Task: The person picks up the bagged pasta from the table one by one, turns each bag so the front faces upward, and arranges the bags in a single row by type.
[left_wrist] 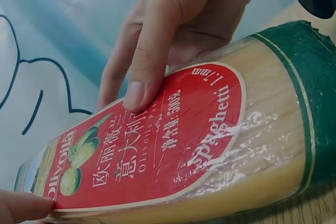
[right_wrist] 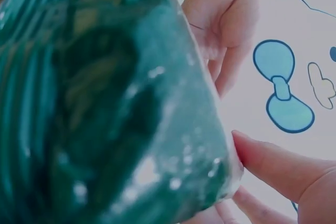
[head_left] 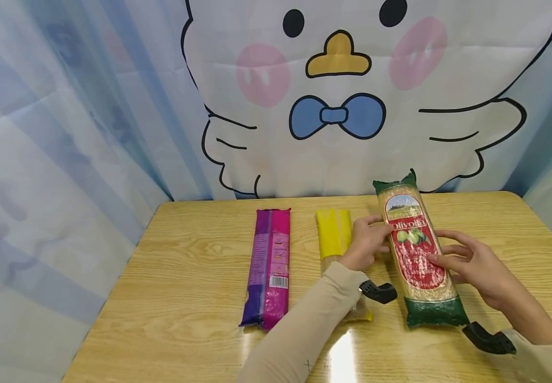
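Observation:
A pack of spaghetti with green ends and a red label is held between both hands, label facing up. Its far end reaches above the table's back edge; whether its near end touches the tabletop I cannot tell. My left hand grips the left edge, its thumb beside the brand name. On the right edge, my right hand holds the pack with the thumb on the label and the other fingers partly hidden behind. The pack's green end fills much of the right wrist view.
A yellow-topped pack lies just left, partly covered by my left forearm. Farther left lies a purple and pink pack with a barcode. The wooden table ends at a cartoon-printed curtain.

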The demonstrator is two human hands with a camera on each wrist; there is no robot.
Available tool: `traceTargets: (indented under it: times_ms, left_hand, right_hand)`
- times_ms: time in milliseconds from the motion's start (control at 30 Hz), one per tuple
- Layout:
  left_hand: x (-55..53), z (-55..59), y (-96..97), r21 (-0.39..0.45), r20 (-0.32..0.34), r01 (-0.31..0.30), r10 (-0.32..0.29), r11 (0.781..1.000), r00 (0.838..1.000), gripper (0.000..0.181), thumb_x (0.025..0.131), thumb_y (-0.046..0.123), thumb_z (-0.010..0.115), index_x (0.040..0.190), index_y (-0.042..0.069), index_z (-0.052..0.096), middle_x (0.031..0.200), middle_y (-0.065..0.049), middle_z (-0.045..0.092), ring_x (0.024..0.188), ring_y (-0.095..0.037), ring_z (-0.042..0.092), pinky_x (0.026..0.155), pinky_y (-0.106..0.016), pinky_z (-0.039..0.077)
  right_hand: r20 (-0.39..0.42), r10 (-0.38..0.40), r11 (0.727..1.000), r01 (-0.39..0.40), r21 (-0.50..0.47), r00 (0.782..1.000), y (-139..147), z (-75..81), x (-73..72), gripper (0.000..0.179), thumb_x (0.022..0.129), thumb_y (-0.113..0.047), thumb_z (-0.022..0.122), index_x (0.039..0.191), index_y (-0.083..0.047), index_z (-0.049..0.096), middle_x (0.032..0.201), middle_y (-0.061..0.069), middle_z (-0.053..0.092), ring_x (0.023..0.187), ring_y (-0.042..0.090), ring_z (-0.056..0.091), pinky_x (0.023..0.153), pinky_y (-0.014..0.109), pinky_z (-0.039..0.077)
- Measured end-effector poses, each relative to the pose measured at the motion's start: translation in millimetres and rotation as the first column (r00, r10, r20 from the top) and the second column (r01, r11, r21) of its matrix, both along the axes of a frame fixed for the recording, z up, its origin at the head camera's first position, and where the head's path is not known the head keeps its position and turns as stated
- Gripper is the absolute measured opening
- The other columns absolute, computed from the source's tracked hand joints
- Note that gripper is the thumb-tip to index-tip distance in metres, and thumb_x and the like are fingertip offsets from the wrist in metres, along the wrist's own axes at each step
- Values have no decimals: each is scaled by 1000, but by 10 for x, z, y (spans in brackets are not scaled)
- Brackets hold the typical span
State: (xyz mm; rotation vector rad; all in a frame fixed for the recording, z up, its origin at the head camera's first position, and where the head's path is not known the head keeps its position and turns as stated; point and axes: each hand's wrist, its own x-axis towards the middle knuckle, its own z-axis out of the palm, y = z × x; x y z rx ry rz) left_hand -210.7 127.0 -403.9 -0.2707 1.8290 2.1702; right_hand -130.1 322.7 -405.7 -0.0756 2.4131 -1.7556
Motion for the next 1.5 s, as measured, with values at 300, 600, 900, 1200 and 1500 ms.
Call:
traceTargets:
  times_ms: [300, 600, 900, 1200, 1500]
  left_hand:
    - [15, -67, 77, -35, 27, 36, -35, 999, 999, 24, 92, -1, 65, 115, 3, 67, 87, -13, 72, 78, -33, 72, 71, -49, 60]
    - [29, -132, 112, -47, 27, 55, -54, 997, 998, 25, 93, 1, 65, 117, 4, 68, 90, -15, 71, 82, -36, 73, 72, -49, 60]
    - [23, -179, 116, -42, 14, 88, -87, 995, 996, 26, 95, 2, 63, 120, 4, 67, 89, -16, 71, 84, -38, 73, 73, -50, 60]
    - [12, -140, 42, -71, -90, 36, -42, 997, 995, 27, 92, -2, 65, 118, -2, 69, 87, -15, 70, 78, -42, 71, 74, -51, 59]
    - [-34, -114, -107, -45, -146, 26, -32, 999, 989, 27, 89, -6, 63, 115, -4, 69, 94, -24, 71, 89, -45, 70, 77, -54, 58]
  right_hand:
    - [48, -42, 989, 34, 146, 998, -32, -52, 10, 69, 100, -19, 61, 151, 7, 22, 103, 4, 66, 78, 14, 69, 63, 40, 61]
    - [66, -56, 973, 40, 226, 996, -35, -91, 29, 69, 101, -22, 60, 151, 8, 24, 110, 20, 65, 76, 14, 68, 61, 37, 59]
    - [92, -59, 968, 35, 248, 994, -7, -130, 24, 69, 100, -24, 60, 149, 9, 25, 113, 24, 62, 78, 14, 67, 63, 36, 60]
    - [6, -31, 891, 24, 454, 1000, -76, -55, 44, 61, 99, -26, 63, 138, 14, 39, 113, 37, 60, 90, 35, 69, 62, 36, 60]
    - [-65, 22, 802, 22, 597, 998, -134, 63, 0, 58, 95, -24, 67, 130, 18, 46, 115, 39, 57, 100, 50, 61, 69, 48, 59]
